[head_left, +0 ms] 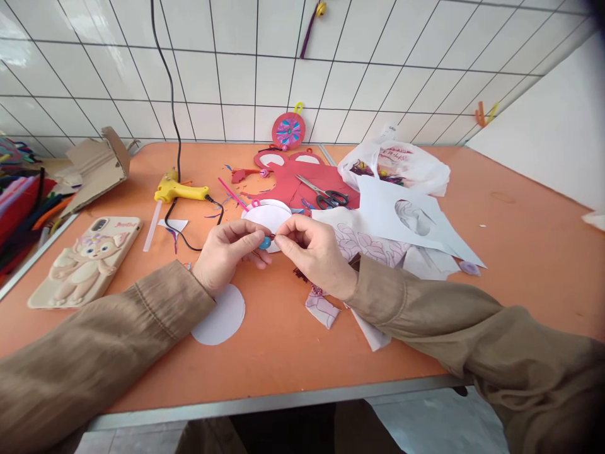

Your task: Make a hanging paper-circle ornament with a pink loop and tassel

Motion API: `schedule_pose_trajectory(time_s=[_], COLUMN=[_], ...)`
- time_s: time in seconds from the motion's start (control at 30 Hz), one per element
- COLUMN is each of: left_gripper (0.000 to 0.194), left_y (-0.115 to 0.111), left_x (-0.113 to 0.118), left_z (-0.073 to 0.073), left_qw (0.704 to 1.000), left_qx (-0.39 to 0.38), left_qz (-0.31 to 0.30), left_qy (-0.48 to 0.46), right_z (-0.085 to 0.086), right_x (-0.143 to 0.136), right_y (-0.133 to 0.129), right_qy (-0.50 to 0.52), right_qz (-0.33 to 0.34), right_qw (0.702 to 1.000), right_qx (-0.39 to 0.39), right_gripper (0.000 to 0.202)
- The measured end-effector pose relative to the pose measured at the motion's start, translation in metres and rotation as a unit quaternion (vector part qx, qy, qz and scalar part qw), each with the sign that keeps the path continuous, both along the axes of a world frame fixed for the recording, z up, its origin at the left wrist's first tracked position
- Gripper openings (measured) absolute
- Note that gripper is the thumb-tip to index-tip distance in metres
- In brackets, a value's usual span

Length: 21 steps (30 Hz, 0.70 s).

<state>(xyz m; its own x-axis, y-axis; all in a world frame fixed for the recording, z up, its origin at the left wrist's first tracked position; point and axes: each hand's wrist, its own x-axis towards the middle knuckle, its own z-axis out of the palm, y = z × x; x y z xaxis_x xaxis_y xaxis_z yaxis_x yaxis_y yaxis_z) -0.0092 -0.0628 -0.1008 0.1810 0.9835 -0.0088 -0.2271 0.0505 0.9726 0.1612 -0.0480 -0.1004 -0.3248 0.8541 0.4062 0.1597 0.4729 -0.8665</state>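
Near the middle of the orange table (283,372), my left hand (231,252) pinches a small blue bead (265,243) between thumb and forefinger. Close beside it, my right hand (316,249) has its fingertips pressed together at the bead's right side, on something too small to make out. Behind the hands lies a white round piece (271,214) with a pink pipe cleaner (231,193) across its left edge. A white paper circle (220,318) lies partly under my left wrist. Dark beads or threads (302,274) lie below my right hand.
Left are a yellow glue gun (182,190) with its cord, a phone (87,261) and cardboard (101,167). Behind are scissors (326,194) on red paper (288,183) and a round ornament (288,131). Cut white paper (378,205) and a plastic bag (416,167) lie right.
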Motion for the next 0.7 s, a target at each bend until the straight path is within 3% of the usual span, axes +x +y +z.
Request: schedule_pose_trajectory(time_s=[0.4,0.7], left_gripper=[0.022,0.018], left_y=[-0.0078,-0.0073], left_x=[0.0050,0.0056], left_z=[0.0046,0.0049], left_qw=[0.987,0.985], left_qx=[0.102,0.110], left_qz=[0.030,0.029], left_qy=[0.123,0.127], right_z=[-0.0017,-0.0024], right_x=[0.0007,0.0004], right_y=[0.0007,0.0001], right_qy=[0.010,-0.010], right_qz=[0.025,0.021], right_qw=[1.000,1.000], right_qx=[-0.012,-0.006], right_gripper=[0.013,0.011])
